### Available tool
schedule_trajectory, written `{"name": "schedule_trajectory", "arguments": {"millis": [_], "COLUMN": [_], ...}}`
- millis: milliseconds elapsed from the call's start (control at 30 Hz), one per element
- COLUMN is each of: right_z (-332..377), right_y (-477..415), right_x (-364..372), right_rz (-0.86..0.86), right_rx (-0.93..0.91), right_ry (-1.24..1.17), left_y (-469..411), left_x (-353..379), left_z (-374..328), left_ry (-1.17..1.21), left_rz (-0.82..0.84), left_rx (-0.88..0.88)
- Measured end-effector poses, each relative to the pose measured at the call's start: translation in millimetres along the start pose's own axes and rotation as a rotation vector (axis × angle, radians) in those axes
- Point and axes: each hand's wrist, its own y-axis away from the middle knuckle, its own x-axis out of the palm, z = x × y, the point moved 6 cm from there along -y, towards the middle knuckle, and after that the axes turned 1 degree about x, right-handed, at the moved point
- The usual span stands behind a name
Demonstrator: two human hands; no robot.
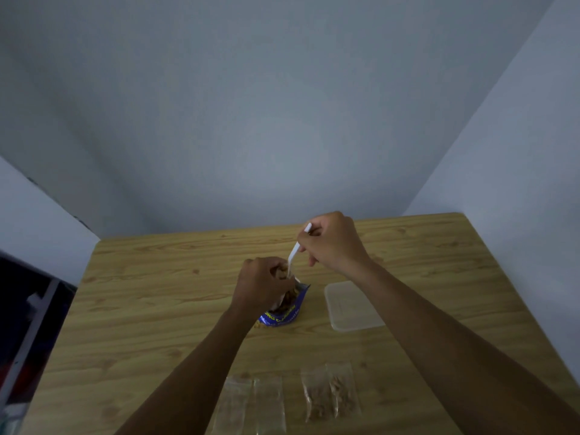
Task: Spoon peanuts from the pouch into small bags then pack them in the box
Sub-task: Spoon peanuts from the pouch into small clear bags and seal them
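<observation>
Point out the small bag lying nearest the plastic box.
The rightmost bag of the four along the near edge; the other three lie further left, farther from the box.

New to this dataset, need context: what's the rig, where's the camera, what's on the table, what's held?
No machine here: a person's two bare hands, filmed by one wide-angle camera on their head, looking forward and down. The left hand grips the blue pouch at its open top. The right hand holds a white spoon, bowl end down at the pouch mouth. On the wooden table, a clear plastic box lies right of the pouch; four small clear bags lie near the front edge, the right two visibly filled.
</observation>
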Motion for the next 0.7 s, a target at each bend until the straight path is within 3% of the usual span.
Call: {"name": "schedule_trajectory", "arguments": {"millis": [333,700], "right_z": [17.1,38.9], "right_y": [7.0,27.8], "right_x": [4.6,-6.4], "right_rz": [0.076,-0.124], "right_rx": [-0.140,-0.326], "right_ry": [0.078,0.051], "left_y": [7.3,17.1], "left_x": [2.7,-5.5], "left_z": [7.7,2.7], "left_ry": [0.183,0.228], "left_rz": [-0.125,-0.220], "left_rx": [-0.083,-0.059]}}
